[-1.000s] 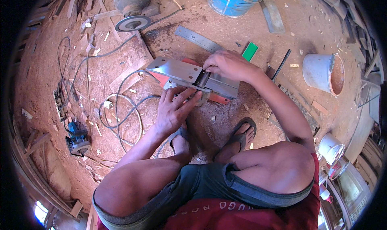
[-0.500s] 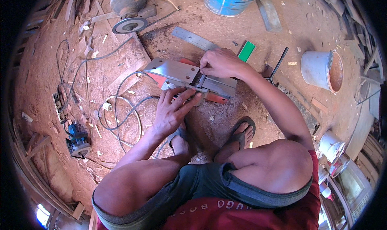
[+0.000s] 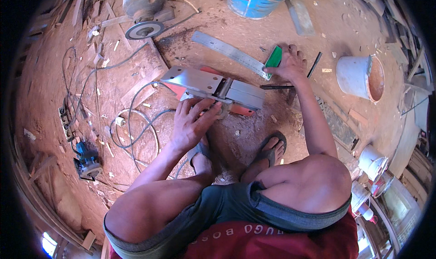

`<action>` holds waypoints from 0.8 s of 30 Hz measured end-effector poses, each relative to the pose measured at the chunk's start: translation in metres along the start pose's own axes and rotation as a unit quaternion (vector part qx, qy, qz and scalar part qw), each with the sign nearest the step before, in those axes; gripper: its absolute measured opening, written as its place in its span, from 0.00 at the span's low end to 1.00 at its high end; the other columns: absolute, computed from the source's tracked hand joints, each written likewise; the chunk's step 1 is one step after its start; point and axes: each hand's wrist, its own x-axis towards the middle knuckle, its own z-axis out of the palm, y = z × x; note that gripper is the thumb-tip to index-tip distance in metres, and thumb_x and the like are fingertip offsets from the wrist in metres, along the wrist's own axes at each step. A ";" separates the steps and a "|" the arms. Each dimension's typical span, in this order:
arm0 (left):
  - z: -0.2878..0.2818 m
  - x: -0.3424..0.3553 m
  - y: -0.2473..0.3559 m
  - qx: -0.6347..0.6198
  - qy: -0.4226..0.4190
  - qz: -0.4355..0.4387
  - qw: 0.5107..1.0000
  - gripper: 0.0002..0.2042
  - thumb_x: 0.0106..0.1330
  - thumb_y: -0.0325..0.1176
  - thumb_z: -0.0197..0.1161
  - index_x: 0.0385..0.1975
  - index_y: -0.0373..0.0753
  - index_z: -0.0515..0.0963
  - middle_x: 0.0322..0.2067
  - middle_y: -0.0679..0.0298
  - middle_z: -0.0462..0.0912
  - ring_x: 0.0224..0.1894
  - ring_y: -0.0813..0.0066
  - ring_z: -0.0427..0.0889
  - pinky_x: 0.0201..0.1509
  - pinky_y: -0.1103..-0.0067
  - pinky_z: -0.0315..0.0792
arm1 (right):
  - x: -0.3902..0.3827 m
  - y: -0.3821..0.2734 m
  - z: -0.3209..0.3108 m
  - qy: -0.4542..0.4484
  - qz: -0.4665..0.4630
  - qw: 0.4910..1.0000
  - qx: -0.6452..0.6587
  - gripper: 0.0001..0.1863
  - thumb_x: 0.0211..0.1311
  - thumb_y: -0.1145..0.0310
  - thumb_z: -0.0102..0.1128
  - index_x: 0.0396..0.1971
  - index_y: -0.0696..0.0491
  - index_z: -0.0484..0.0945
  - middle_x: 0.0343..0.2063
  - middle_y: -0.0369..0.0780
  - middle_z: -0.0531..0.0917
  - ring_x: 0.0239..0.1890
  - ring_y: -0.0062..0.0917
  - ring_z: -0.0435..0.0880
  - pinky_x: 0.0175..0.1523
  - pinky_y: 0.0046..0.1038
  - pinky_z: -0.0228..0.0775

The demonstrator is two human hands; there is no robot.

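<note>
An electric planer (image 3: 193,78) lies upside down on the ground in front of me, its metal sole facing up and the dark cutter slot (image 3: 222,87) showing. My left hand (image 3: 193,122) rests on the planer's near side, fingers stretched out along its edge by the slot. Beyond the planer lies a try square with a green handle (image 3: 274,59) and a steel ruler blade (image 3: 222,49). My right hand (image 3: 290,66) is at the green handle, thumb against its near end and fingers apart on the right. Dark rods (image 3: 314,64) lie beside that hand.
An angle grinder-like motor with a disc (image 3: 144,30) stands far left. A blue-red bucket (image 3: 259,4) is at the back, a white bucket (image 3: 356,77) at right. A blue power tool (image 3: 86,161), a socket strip (image 3: 66,122) and looped cables (image 3: 136,136) lie left. Wood scraps litter the ground.
My right hand has left the planer's cutter slot and moved right to the green handle of the try square. The left hand stays on the planer.
</note>
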 end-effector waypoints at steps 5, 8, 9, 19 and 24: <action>0.004 0.000 0.000 -0.016 0.024 -0.025 0.999 0.23 0.53 0.34 0.75 0.52 0.46 0.82 0.50 0.66 0.79 0.51 0.61 0.77 0.51 0.65 0.74 | -0.007 -0.001 -0.002 0.011 0.021 1.000 0.015 0.55 0.36 0.45 0.84 0.66 0.51 0.67 0.62 0.49 0.74 0.66 0.48 0.71 0.68 0.48 0.65; 0.005 0.001 0.000 -0.018 0.035 -0.027 0.999 0.23 0.53 0.35 0.76 0.51 0.45 0.82 0.49 0.66 0.79 0.50 0.60 0.77 0.50 0.65 0.74 | 0.003 0.027 0.014 0.021 -0.019 0.962 0.271 0.39 0.48 0.55 0.81 0.59 0.56 0.73 0.48 0.43 0.84 0.54 0.36 0.83 0.56 0.35 0.76; 0.006 0.001 0.000 -0.018 0.039 -0.028 0.999 0.23 0.52 0.36 0.76 0.51 0.45 0.82 0.49 0.66 0.79 0.50 0.60 0.77 0.50 0.64 0.74 | 0.000 0.029 0.019 0.026 -0.048 0.925 0.376 0.33 0.52 0.58 0.79 0.55 0.56 0.75 0.45 0.41 0.85 0.49 0.31 0.84 0.52 0.31 0.76; 0.010 0.001 -0.001 -0.019 0.060 -0.035 0.997 0.24 0.50 0.37 0.78 0.50 0.45 0.82 0.46 0.66 0.81 0.49 0.60 0.78 0.50 0.66 0.73 | -0.052 -0.005 -0.032 0.205 -0.138 0.722 0.646 0.13 0.78 0.59 0.53 0.43 0.55 0.75 0.32 0.37 0.85 0.29 0.15 0.80 0.36 0.22 0.74; 0.012 0.002 0.000 -0.012 0.060 -0.025 0.998 0.25 0.48 0.36 0.79 0.49 0.44 0.82 0.46 0.65 0.81 0.49 0.61 0.78 0.50 0.66 0.74 | -0.064 -0.017 -0.034 0.177 -0.136 0.698 0.680 0.14 0.80 0.57 0.45 0.43 0.53 0.69 0.30 0.42 0.83 0.29 0.24 0.83 0.38 0.27 0.77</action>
